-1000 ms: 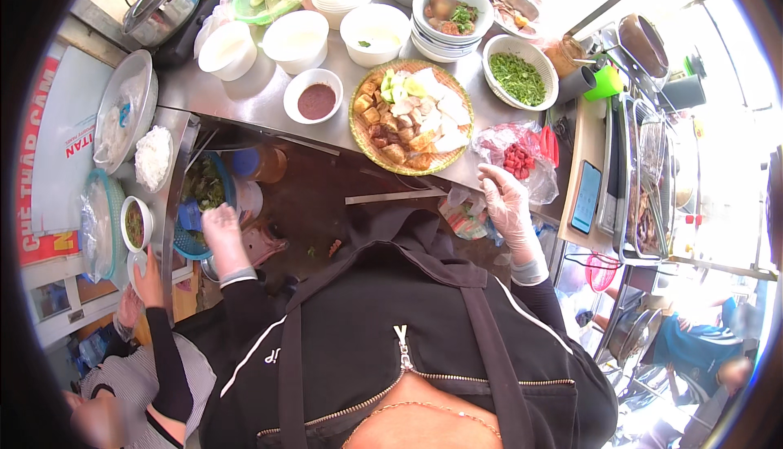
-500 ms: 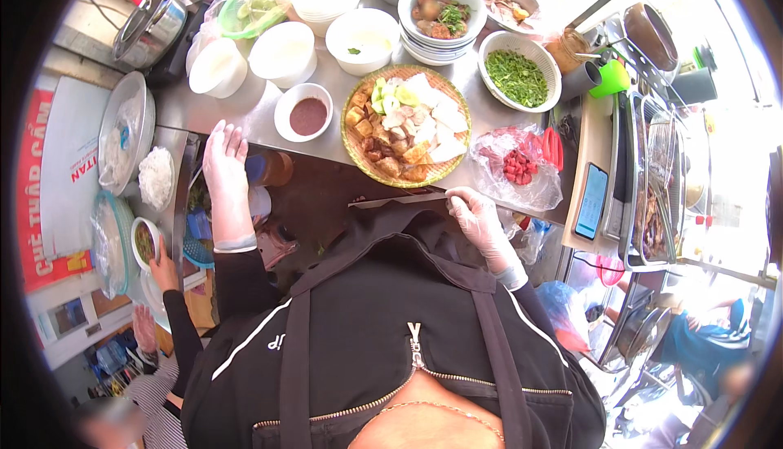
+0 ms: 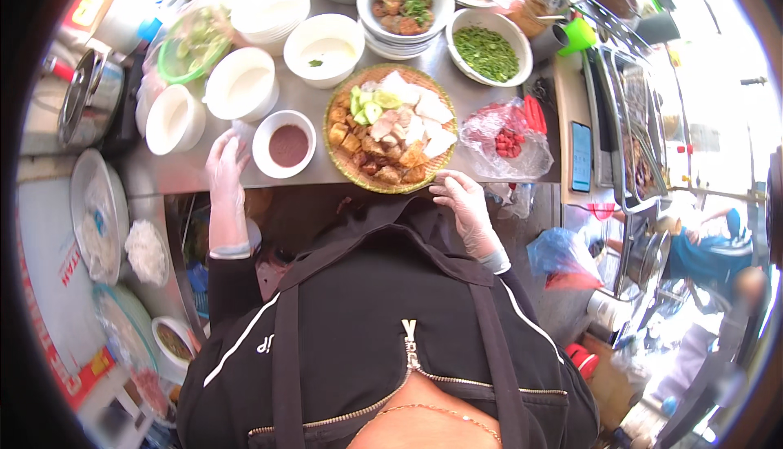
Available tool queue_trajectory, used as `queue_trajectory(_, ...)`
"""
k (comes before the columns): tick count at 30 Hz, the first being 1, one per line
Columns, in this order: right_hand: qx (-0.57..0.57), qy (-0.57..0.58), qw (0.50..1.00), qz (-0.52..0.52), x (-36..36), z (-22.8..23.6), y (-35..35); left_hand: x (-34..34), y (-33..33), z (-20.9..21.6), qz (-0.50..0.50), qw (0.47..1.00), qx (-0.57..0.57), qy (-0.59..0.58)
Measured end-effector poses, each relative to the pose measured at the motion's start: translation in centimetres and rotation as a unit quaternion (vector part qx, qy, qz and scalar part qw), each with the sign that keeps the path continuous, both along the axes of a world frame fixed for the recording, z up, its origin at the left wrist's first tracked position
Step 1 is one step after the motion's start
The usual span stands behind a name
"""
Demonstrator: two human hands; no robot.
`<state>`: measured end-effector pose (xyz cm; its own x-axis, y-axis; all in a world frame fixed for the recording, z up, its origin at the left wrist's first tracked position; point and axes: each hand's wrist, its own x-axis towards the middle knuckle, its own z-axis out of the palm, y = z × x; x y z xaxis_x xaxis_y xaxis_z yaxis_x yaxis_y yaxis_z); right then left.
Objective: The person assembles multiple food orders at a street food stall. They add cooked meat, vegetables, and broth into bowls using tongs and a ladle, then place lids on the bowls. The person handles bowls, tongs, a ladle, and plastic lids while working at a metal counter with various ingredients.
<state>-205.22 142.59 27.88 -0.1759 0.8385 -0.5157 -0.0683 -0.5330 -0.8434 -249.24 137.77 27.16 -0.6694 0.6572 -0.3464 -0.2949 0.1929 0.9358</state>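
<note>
We rest our left hand (image 3: 224, 173) flat, fingers spread, beside one sauce bowl (image 3: 284, 144); right hand (image 3: 462, 202) touches one woven platter (image 3: 390, 127) at the counter's (image 3: 204, 173) front edge, fingers loosely curled, gripping nothing.

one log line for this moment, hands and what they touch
left hand: flat on counter beside sauce bowl | right hand: at near rim of food tray | both gloved

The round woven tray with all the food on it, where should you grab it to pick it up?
Grip the woven tray by its rim on two opposite sides, from the near edge where the right hand already rests. It lies flat and piled full, so lifting one side would probably tip the food. Bowls crowd its far edge.
</note>
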Motion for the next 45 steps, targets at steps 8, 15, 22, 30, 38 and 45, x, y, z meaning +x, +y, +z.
queue_trajectory(8,0.022,0.012,0.997,-0.074,-1.4,0.0,0.8,-2.4,0.5,-1.0,-0.021,0.999,0.010,0.033)
queue_trajectory(15,0.034,-0.110,0.992,-0.043,-0.2,-0.2,0.2,-4.1,3.0,-0.2,0.073,0.983,-0.003,0.166)
queue_trajectory(22,0.062,-0.151,0.985,-0.050,1.1,1.6,-0.5,-2.7,7.4,11.3,0.033,0.976,0.181,0.112)
queue_trajectory(30,0.235,-0.202,0.940,-0.143,4.7,3.0,-2.2,-7.9,22.7,15.6,-0.130,0.929,0.324,0.127)
queue_trajectory(38,0.355,-0.208,0.769,-0.489,14.8,9.5,-8.4,-0.6,31.0,22.6,-0.221,0.895,0.341,0.185)
queue_trajectory(45,0.392,-0.276,0.655,-0.584,18.2,16.0,-13.1,3.9,34.8,27.6,-0.259,0.875,0.396,0.102)
